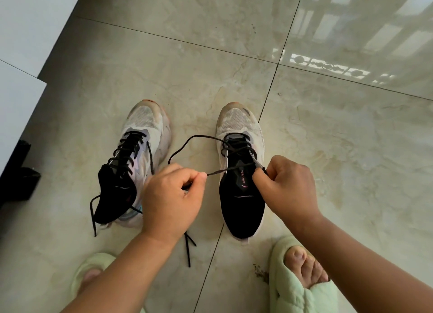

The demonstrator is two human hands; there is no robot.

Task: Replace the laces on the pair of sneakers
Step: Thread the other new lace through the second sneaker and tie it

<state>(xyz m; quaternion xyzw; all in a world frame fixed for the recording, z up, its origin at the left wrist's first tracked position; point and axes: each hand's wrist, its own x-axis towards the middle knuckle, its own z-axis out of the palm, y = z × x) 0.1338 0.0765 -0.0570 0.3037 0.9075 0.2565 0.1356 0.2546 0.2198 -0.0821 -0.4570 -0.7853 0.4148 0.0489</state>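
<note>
i'm reading this as well past halfway. the left sneaker (pixel 138 163) is sitting laced in black up to its top holes, ends trailing loose on the floor (pixel 328 148). on the right sneaker (pixel 241 172) the black lace (pixel 185 144) is crossing only the far eyelets. my left hand (pixel 171 195) is pinching the lace taut, my right hand (pixel 288 186) is pinching its other end at a near eyelet. remaining, i judge: upper holes, tying.

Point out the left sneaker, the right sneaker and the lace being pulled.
left sneaker (pixel 143 123), head view, on its white mesh toe.
right sneaker (pixel 239 123), head view, on its white mesh toe.
lace (pixel 185 141), head view, on the loop between the shoes.
</note>
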